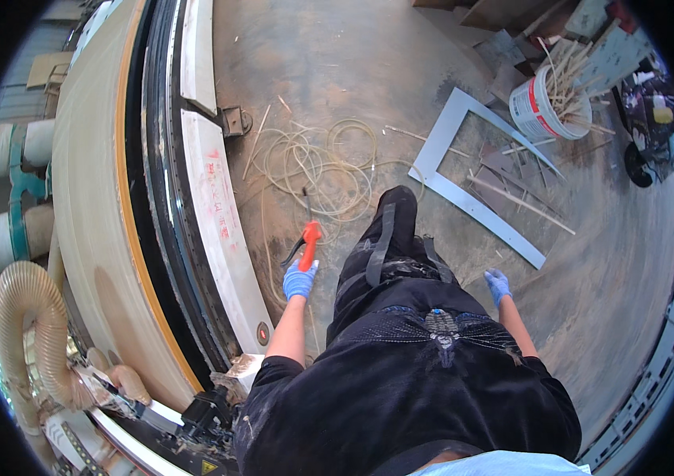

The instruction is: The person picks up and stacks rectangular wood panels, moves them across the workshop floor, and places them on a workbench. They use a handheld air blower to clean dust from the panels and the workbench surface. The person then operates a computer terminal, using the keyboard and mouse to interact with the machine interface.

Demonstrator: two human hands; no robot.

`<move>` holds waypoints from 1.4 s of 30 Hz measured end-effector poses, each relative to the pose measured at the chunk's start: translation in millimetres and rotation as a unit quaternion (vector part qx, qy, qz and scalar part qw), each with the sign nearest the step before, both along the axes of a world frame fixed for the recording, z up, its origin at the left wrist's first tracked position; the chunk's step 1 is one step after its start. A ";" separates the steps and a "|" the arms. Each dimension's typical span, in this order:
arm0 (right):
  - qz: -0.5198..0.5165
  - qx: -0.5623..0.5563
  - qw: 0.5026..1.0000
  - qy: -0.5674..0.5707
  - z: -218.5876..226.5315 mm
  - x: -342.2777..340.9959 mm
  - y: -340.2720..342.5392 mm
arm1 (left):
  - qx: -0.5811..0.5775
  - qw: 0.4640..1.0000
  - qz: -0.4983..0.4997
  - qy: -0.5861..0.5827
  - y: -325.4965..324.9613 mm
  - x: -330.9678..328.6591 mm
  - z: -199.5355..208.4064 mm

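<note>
On beam (235, 270), writing (218, 190) (red); left hand (300, 280) holds blowgun (310, 240).

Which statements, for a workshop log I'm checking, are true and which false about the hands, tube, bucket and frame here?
1. The left hand holds a red tool. True.
2. The right hand holds a wooden stick. False: nothing shows in the right hand, which is beside the body.
3. Sticks poke out of the white bucket. True.
4. The tube lies in one straight line. False: the tube lies in loose loops on the floor.
5. Both hands wear blue gloves. True.
6. The pale frame hangs on a wall. False: the pale frame lies on the floor.
</note>
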State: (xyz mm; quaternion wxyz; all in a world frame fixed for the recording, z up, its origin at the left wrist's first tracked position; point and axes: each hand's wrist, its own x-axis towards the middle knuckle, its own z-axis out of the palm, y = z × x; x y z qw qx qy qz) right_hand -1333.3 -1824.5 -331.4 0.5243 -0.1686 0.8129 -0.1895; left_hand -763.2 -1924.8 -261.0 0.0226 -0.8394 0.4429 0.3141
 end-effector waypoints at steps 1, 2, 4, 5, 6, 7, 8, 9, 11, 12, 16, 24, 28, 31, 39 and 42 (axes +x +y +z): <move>0.011 -0.017 1.000 0.010 0.8 -7.1 -4.8 | 0.015 1.000 -0.015 -0.008 0.1 -6.0 -0.2; 0.023 -0.033 0.999 0.021 2.3 -17.2 -14.0 | 0.023 1.000 -0.008 -0.004 0.2 -9.5 1.0; 0.052 -0.076 0.994 0.054 7.3 -29.8 -35.1 | 0.034 0.999 0.005 0.001 -2.9 -16.3 1.5; 0.062 -0.086 0.992 0.067 10.7 -35.0 -43.3 | 0.029 1.000 0.011 0.001 -0.2 -17.5 -0.9; 0.069 -0.097 0.990 0.080 9.7 -43.7 -49.2 | 0.022 1.000 0.014 0.001 -0.1 -16.7 -1.7; 0.075 -0.109 0.987 0.092 8.5 -51.6 -55.0 | 0.016 1.000 0.016 0.000 -0.7 -15.3 -2.9; 0.084 -0.105 0.987 0.089 6.9 -56.6 -57.7 | 0.010 0.999 0.029 -0.008 -0.6 -11.3 -7.2; 0.054 -0.102 0.990 0.081 -1.2 -60.9 -52.8 | 0.004 0.999 0.042 -0.016 -0.3 -5.6 -13.1; -0.008 -0.093 0.994 0.064 -10.3 -62.7 -36.5 | 0.000 0.998 0.067 -0.018 -10.0 -1.4 -5.6; -0.063 -0.043 0.996 0.040 -1.6 -46.4 -28.8 | 0.000 0.997 0.076 -0.019 -22.2 0.3 7.9; 0.017 -0.023 0.999 0.021 -29.4 -62.9 23.8 | 0.009 0.995 0.094 -0.015 -53.5 17.1 13.9; 0.067 0.043 0.996 0.030 3.7 -13.2 -164.3 | 0.003 0.998 0.013 -0.061 -114.6 69.6 59.2; 0.019 -0.187 0.981 -0.038 -27.0 54.7 -343.2 | 0.018 0.998 0.047 0.023 -123.3 107.3 44.5; 0.069 -0.280 0.955 -0.065 -25.9 166.6 -444.1 | 0.025 0.998 0.023 0.059 -168.3 133.1 25.0; 0.221 -0.152 0.943 -0.198 58.3 347.3 -558.3 | -0.100 0.984 -0.030 0.147 -348.2 167.2 69.3; 0.211 -0.080 0.948 -0.225 90.6 367.9 -612.4 | -0.153 0.973 -0.054 0.166 -444.6 165.9 93.8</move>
